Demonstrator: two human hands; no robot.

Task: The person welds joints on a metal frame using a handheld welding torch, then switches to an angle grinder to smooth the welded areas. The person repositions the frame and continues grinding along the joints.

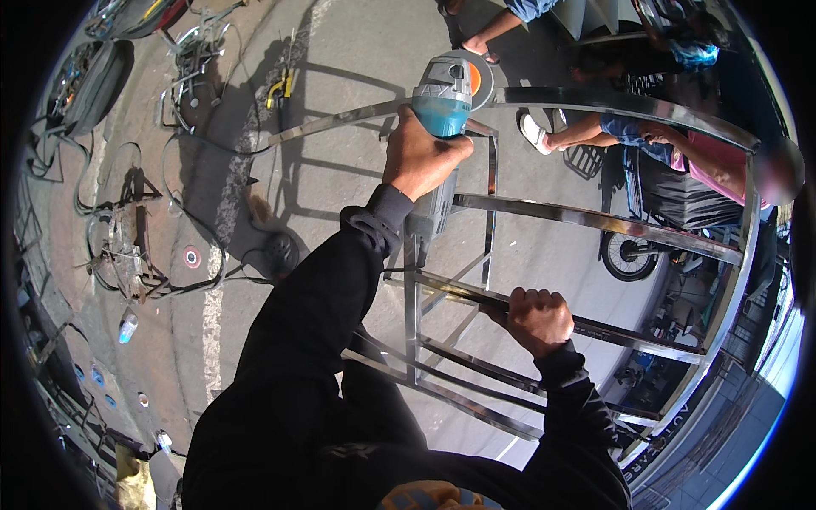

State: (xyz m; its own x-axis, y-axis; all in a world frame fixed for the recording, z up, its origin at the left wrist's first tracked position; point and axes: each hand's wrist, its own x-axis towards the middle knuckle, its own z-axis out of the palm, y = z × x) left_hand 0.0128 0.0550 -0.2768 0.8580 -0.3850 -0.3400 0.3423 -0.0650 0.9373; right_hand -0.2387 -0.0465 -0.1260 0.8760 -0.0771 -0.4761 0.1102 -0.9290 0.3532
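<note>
My left hand [423, 155] is closed round the body of a teal and grey angle grinder [444, 95]. Its disc [481, 78], pale with an orange centre, stands at the far end of a shiny square-tube metal frame [595, 217]. Whether the disc touches the tube I cannot tell. Nearer to me, my right hand [541, 321] wraps round one of the frame's crossbars [637, 340]. The grinder's rear part shows below my left wrist, partly hidden by the sleeve.
Cables [174, 200] wind over the pavement at left, near yellow-handled pliers [279, 89] and a small round disc [192, 257]. A person in a pink shirt [714, 166] sits beyond the frame, close to a motorcycle wheel [629, 255]. Other people are at the far right.
</note>
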